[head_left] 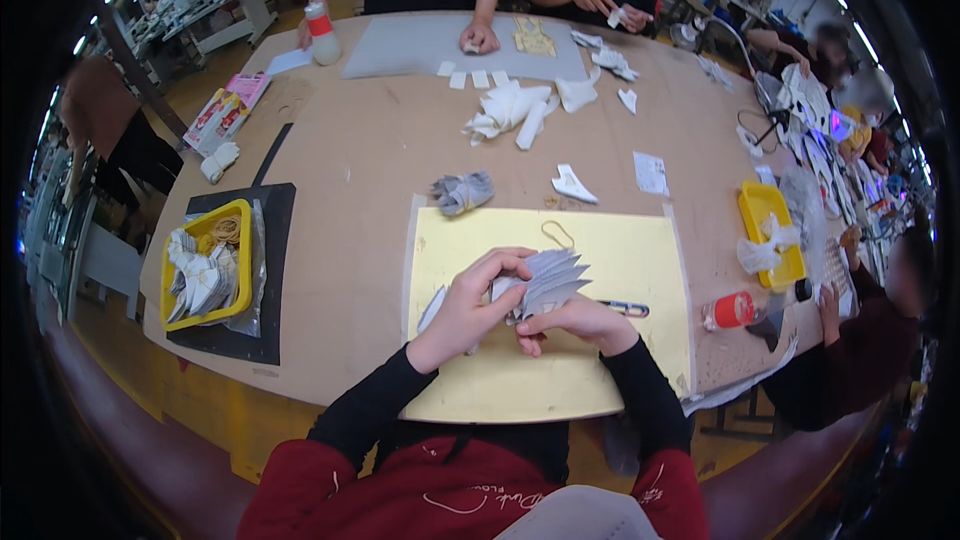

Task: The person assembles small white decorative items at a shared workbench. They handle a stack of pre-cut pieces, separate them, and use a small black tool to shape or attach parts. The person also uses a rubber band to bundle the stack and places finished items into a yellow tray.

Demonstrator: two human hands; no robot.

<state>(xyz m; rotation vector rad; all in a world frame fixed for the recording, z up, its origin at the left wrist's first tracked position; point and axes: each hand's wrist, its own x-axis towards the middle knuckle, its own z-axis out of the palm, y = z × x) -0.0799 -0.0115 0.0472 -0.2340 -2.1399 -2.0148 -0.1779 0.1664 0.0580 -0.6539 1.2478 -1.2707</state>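
Note:
Over a pale yellow board (470,380) I hold a fanned stack of grey cut pieces (555,280) in both hands. My left hand (470,305) grips the stack from its left side, fingers curled over the top. From below and right, my right hand (580,322) pinches its lower edge. A loose rubber band (558,234) lies on the board just beyond the stack. Right of my right hand is a dark, slim tool (625,308), partly hidden by that hand. More light pieces (432,308) show beside my left wrist. A grey bundle (462,192) sits at the board's far left corner.
At left, a yellow basket (247,270) of pieces and rubber bands rests on a black board (270,325). Another yellow basket (750,215) and a red-labelled bottle (730,311) are at right. White pieces (505,110) lie farther off. Co-workers stand across the table and sit at right.

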